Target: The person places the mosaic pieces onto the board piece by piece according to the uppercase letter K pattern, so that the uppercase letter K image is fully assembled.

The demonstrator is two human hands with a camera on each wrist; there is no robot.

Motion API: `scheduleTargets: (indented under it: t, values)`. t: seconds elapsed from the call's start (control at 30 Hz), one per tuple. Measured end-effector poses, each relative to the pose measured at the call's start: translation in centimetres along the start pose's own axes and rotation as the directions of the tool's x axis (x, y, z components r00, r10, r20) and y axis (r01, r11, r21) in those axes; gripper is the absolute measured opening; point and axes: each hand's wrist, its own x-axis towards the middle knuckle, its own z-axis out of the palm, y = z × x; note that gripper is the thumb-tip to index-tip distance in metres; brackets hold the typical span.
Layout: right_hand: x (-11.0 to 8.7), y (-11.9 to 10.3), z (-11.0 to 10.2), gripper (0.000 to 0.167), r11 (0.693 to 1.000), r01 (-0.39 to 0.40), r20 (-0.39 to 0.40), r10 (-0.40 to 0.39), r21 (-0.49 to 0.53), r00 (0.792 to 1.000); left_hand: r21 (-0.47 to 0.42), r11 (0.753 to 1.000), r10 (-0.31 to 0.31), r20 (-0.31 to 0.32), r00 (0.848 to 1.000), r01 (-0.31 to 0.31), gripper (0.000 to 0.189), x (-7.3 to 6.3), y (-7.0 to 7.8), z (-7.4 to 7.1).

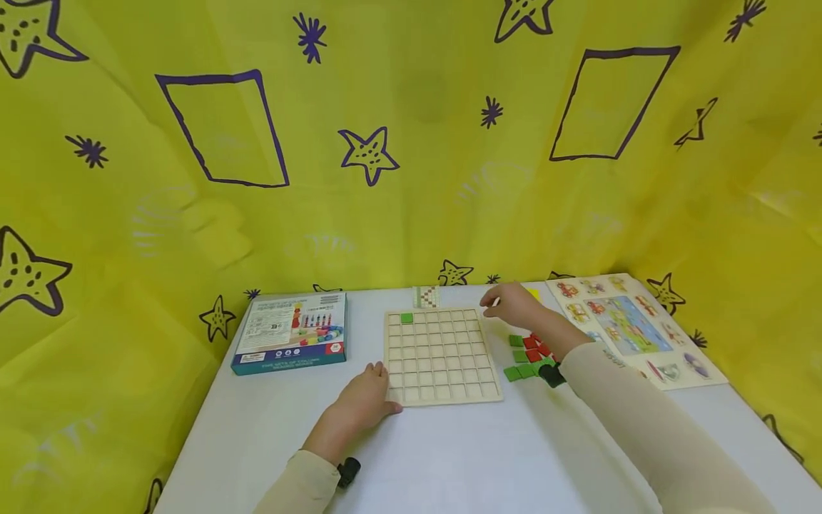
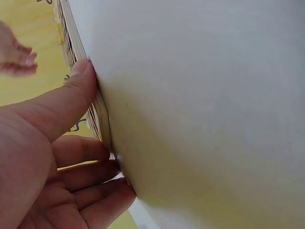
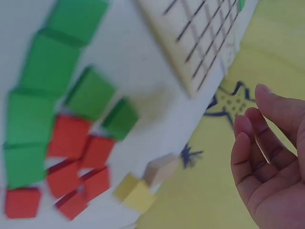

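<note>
A wooden grid board (image 1: 443, 355) lies on the white table, with one green tile (image 1: 407, 318) in its far row near the left corner. My left hand (image 1: 362, 397) holds the board's near left corner, thumb along the front edge and fingers against the left side. In the left wrist view, the thumb (image 2: 82, 78) and fingertips meet the board's rim. Above the far right corner hovers my right hand (image 1: 514, 303), fingers loosely bent with nothing between them. Green tiles (image 3: 50, 62) and red tiles (image 3: 69, 136) lie loose right of the board.
A small pattern card (image 1: 427, 297) is behind the board. On the left sits a boxed game (image 1: 292, 332); on the right, a picture puzzle board (image 1: 632, 325). A yellow block (image 3: 135, 193) and a plain wooden block (image 3: 161, 169) stand beyond the red tiles. Yellow patterned cloth (image 1: 411, 214) hangs behind.
</note>
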Motion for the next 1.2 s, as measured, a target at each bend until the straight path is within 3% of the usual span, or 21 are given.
scheduleTargets:
  t: [0.23,0.4,0.6,0.93,1.2]
  values:
    - [-2.6,3.7,0.2,0.024,0.994,-0.112,0.071,0.113,-0.018,0.991,0.006,1.000,-0.002,0.006,1.000,0.002,0.087,0.3,-0.1,0.2]
    - [-3.7,5.2,0.8,0.024,0.994,-0.105,0.086,0.106,-0.023,0.991,-0.009,1.000,-0.009,0.022,1.000,0.009,0.087,0.5,0.0,0.2]
    - [-4.2,6.0,1.5,0.028,0.991,-0.134,0.113,0.132,0.011,0.985,-0.016,1.000,0.000,0.017,1.000,0.000,0.085,0.2,0.1,0.2]
    - [-3.9,6.5,2.8,0.025,0.991,-0.135,0.067,0.134,0.008,0.989,-0.047,0.999,-0.004,0.001,1.000,0.004,0.085,-0.4,0.0,0.1]
    - [-3.8,6.4,2.9,0.017,0.997,-0.069,0.014,0.069,0.022,0.998,-0.037,0.999,0.012,-0.017,1.000,-0.013,0.084,-0.2,-0.1,0.2]
